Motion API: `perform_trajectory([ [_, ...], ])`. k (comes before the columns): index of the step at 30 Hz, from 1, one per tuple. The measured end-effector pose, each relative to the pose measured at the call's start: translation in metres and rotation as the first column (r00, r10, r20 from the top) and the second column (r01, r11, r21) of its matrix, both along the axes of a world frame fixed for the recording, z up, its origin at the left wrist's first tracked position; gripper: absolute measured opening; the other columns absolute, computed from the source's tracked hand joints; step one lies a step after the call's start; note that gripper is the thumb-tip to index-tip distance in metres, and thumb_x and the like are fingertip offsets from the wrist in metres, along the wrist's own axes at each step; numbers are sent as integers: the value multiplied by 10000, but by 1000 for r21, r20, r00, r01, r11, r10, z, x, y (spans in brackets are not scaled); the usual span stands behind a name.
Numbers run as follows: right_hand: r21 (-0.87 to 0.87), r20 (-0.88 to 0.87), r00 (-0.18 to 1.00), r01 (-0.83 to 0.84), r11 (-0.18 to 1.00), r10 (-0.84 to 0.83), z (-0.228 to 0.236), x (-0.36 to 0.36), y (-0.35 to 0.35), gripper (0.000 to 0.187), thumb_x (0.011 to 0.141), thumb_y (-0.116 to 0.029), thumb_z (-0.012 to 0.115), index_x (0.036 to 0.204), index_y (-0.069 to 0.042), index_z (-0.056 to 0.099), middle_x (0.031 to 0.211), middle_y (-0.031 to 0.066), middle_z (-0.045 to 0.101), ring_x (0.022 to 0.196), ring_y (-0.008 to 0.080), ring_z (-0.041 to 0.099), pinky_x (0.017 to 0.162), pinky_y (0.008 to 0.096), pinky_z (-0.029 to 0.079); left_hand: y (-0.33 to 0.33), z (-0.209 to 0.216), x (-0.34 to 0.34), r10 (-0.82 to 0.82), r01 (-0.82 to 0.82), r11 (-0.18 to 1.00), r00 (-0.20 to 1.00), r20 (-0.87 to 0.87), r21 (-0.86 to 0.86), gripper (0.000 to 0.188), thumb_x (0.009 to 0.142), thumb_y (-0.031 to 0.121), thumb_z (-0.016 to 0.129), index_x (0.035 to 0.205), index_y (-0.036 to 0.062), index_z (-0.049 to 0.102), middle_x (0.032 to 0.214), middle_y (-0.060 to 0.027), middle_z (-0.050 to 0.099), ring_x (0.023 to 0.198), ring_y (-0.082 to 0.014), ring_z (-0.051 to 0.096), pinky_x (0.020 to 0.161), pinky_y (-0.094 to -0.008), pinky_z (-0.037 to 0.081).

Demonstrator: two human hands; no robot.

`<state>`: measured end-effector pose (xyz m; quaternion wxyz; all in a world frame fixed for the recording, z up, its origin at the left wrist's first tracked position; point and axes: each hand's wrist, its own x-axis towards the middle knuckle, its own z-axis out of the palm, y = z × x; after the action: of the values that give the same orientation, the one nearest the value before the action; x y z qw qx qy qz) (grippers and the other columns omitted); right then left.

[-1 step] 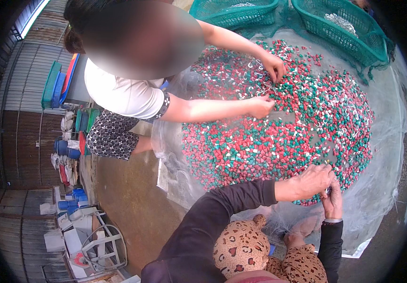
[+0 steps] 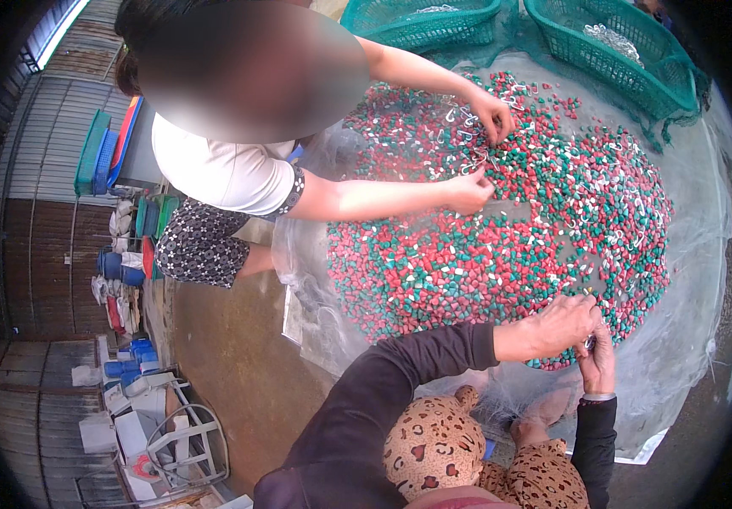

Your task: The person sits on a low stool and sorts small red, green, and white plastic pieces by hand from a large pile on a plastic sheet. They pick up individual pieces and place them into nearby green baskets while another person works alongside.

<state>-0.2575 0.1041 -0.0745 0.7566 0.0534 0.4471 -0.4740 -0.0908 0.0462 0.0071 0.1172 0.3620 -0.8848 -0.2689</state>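
Note:
Close together above the near right edge of a spread of small pieces (image 2: 468, 271), my left hand (image 2: 559, 326) and my right hand (image 2: 600, 366) meet at their fingertips. Both are closed in a pinch around a small shiny thing (image 2: 589, 343); the fingers cover most of it, so its kind does not show. The loose pieces are red, green and white, like small pebbles. White looped clips (image 2: 466, 119) lie among them. Across the spread, a person's two hands (image 2: 470, 192) work low over the pieces, their fingertips also pinched.
Two green mesh baskets (image 2: 637, 81) stand at the far side, with white clips inside. Clear plastic sheeting (image 2: 688, 246) lies under the pieces. The other person (image 2: 221, 161) sits at the left. Bins (image 2: 87, 157) and a white metal frame (image 2: 187, 441) stand farther left.
My hands keep almost the same place and grip. The other person's fingers have shifted very slightly.

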Motion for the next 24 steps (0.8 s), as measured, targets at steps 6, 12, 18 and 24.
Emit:
perform_trajectory([
  [6, 49, 156, 986, 48, 998, -55, 4, 3, -11, 160, 930, -219, 621, 948, -73, 557, 746, 2, 492, 597, 77, 457, 372, 183, 298, -16, -5, 10, 117, -122, 992, 973, -199, -15, 139, 785, 50, 600, 889, 3, 520, 864, -137, 540, 801, -318, 621, 629, -421, 515],
  [12, -75, 302, 948, 123, 990, -95, 21, 2, -18, 197, 946, -198, 596, 1039, -27, 570, 773, 44, 523, 607, 112, 467, 367, 175, 289, -24, 2, 12, 183, -197, 980, 944, -273, -25, 120, 792, 35, 594, 868, 4, 506, 837, -139, 517, 781, -325, 605, 608, -422, 496],
  [18, -30, 179, 979, 106, 994, -99, 16, -1, -14, 202, 945, -194, 598, 1066, -33, 580, 801, 34, 550, 611, 77, 468, 372, 186, 294, -16, 9, 7, 143, -170, 984, 938, -317, -59, 151, 787, 42, 599, 907, 12, 513, 862, -126, 511, 796, -304, 605, 603, -410, 502],
  [24, -62, 18, 982, 191, 980, -190, 16, 1, -12, 189, 928, -185, 622, 1040, -35, 596, 756, 2, 533, 575, 51, 437, 379, 177, 257, -8, -1, 5, 119, -116, 993, 952, -283, 25, 175, 776, 32, 623, 902, 16, 503, 870, -126, 521, 799, -316, 601, 618, -414, 502],
])
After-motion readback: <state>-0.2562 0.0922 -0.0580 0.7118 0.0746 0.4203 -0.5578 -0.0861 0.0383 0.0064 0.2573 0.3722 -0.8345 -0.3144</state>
